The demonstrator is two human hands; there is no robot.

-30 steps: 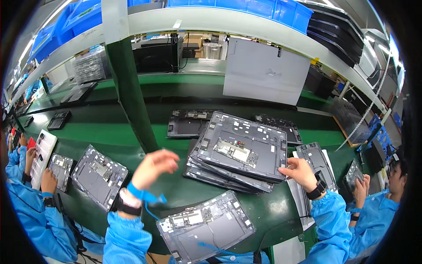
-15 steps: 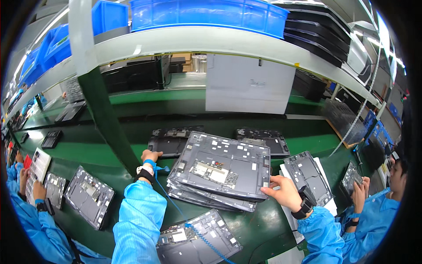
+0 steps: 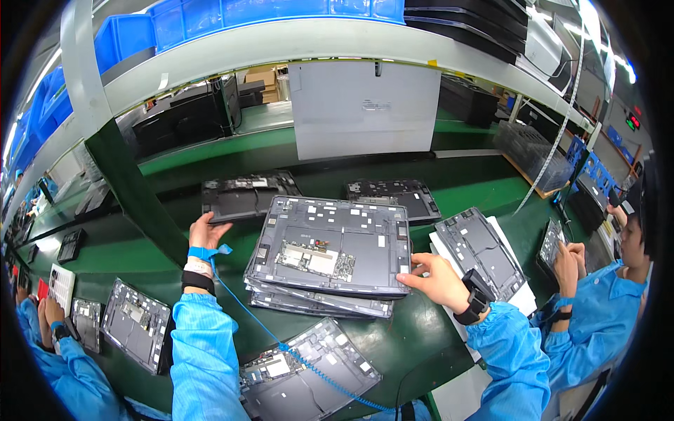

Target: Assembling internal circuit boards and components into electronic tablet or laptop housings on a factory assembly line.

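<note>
My left hand [image 3: 205, 231] grips the near edge of a dark panel [image 3: 247, 195] at the back of the green bench [image 3: 414, 351], while my right hand [image 3: 437, 281] rests fingers spread on the stack's [image 3: 330, 256] near right corner.

Both forearms are wearing bright blue sleeves with elastic cuffs. The left hand [image 3: 206, 233] is wearing a blue antistatic wrist strap trailing a coiled blue cable, above white and black bands; the right hand [image 3: 437, 282] is wearing a black watch.

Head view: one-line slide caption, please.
Left hand grasps a dark panel; right hand rests on stacked grey panels, green bench.
</note>
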